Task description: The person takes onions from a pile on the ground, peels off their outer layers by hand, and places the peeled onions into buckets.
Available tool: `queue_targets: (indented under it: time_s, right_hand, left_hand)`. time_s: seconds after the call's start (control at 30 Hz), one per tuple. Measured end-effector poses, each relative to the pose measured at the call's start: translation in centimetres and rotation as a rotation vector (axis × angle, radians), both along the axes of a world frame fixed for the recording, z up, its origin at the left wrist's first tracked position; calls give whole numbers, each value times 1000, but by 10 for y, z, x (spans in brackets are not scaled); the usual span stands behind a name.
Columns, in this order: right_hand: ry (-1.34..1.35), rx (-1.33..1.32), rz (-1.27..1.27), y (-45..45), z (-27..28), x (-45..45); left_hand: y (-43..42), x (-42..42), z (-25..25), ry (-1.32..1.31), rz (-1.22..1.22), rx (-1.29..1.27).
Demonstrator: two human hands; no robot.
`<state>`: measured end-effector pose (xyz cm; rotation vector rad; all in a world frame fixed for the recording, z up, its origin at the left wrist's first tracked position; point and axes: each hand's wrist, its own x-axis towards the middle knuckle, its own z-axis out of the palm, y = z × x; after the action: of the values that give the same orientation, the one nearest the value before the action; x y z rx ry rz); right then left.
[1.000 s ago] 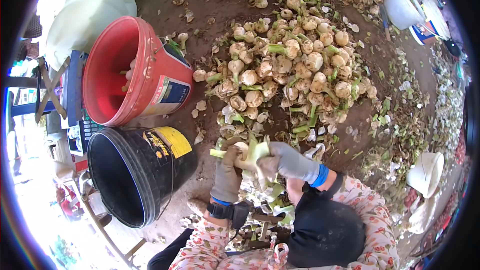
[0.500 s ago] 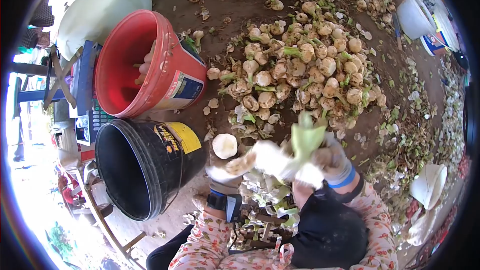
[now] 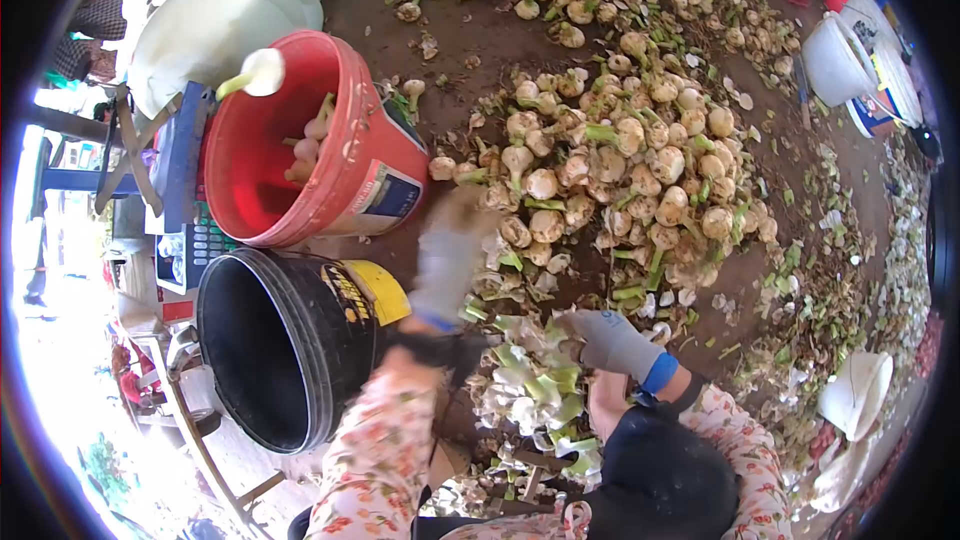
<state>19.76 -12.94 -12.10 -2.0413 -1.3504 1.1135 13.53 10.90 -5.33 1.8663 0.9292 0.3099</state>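
Observation:
My left hand, in a pale work glove, is stretched forward between the red bucket and the garlic pile; motion smears its fingers. A white garlic bulb with a short green stem is in the air by the red bucket's mouth, apart from my hand. Several stemmed bulbs lie inside that bucket. My right hand, gloved in grey with a blue cuff, is beside a heap of white and green peelings. Its fingers curl inward, and whatever they hold is hidden. Ahead is a pile of soil-stained garlic bulbs.
A black bucket lies tipped beside the red one. More garlic is spread at the back. Loose skins litter the ground at right, near white tubs. A large pale sack stands back left.
My left hand has swung forward and a bulb has flown to the red bucket. My right hand has come down, and the green-leafed piece beside it is out of its raised position.

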Motion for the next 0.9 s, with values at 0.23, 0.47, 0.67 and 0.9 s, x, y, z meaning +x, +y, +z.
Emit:
queue_targets:
  time_s: [0.23,0.47,0.67,0.9]
  right_hand:
    - [284,-21,27,-9,-4,-5]
    - [678,379,-584,5,-4,-13]
    - [888,133,-643,5,52,18]
    - [765,467,-582,7,28,8]
  left_hand:
    - [-18,24,-120,512,-397,571]
    - [-69,-35,-40,-591,289,-1132]
    - [-98,-60,-14,-436,5,-1051]
    - [-107,-60,-18,-322,-169,60]
